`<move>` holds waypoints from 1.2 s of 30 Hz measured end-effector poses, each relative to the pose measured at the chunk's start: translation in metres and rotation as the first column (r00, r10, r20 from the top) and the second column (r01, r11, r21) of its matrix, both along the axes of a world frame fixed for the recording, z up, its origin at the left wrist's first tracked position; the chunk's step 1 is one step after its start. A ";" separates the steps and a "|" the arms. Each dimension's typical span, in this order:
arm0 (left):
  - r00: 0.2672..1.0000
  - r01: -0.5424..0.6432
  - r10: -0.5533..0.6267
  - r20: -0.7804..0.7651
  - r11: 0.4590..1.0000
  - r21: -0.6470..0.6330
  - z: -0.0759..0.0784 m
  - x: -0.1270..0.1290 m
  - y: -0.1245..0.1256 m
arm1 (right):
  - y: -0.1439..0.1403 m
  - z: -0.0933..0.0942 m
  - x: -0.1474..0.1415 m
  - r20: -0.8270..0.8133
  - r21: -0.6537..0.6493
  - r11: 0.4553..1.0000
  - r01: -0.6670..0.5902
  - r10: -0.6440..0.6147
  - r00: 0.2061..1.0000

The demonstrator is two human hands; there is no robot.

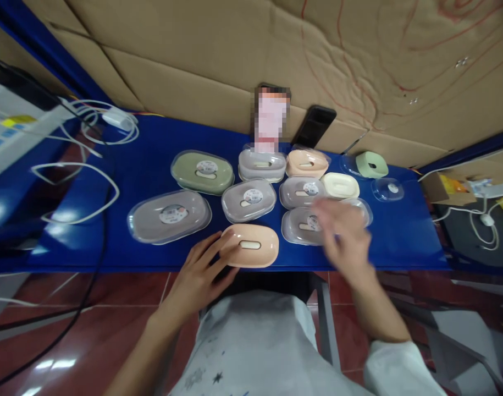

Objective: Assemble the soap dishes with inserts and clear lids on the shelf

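Note:
A peach oval box (261, 257) with a pale bar in a slot on its top lies at the table's front edge. My left hand (204, 272) grips its left end, fingers on top and thumb at the near side. My right hand (347, 236) is smeared by motion beside a grey box with a clear cover (298, 225); whether it holds anything cannot be made out. Behind that hand are a clear lid (361, 210) and a cream box (340, 186). Another grey box (292, 192) with a round sticker lies just beyond.
More covered boxes stand left and behind: green (189, 170), large grey (154, 220), grey (235, 204) and peach (307, 165). A lit phone (271, 118) and a dark phone (316, 124) lean on the cardboard. A light green box (379, 164) is right; white cables (117, 190) lie left.

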State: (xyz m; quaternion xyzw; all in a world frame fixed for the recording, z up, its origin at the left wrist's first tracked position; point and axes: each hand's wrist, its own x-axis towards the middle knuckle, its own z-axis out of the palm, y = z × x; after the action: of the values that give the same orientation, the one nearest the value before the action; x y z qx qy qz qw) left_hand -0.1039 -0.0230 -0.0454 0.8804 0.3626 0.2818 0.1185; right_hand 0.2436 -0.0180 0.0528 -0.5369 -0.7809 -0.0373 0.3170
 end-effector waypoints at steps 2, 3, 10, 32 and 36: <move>1.000 -0.001 0.001 0.030 1.000 -0.014 0.000 0.002 -0.001 | 0.050 0.008 0.060 -0.017 -0.048 0.991 0.122 -0.123 0.992; 0.999 -0.004 0.005 0.044 1.000 -0.023 0.000 0.003 -0.001 | 0.076 0.005 0.087 -0.012 -0.089 0.991 0.103 -0.105 0.994; 0.995 -0.034 0.038 0.095 0.999 -0.040 -0.001 0.010 -0.002 | 0.175 -0.058 0.146 0.020 -0.234 0.972 -0.012 0.018 1.000; 0.979 -0.024 0.058 0.195 0.985 -0.170 -0.009 0.004 0.000 | -0.073 -0.070 -0.096 0.023 -0.082 0.991 0.107 -0.106 0.994; 0.977 -0.023 0.059 0.205 0.985 -0.173 -0.011 0.004 -0.001 | -0.064 -0.077 -0.081 -0.031 -0.153 0.988 -0.036 0.032 0.999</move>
State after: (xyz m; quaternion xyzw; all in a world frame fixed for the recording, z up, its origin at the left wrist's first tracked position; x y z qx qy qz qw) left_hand -0.0997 -0.0240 -0.0566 0.8250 0.3888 0.3431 0.2246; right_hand 0.1628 -0.0821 -0.0238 -0.5470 -0.7859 0.0360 0.2862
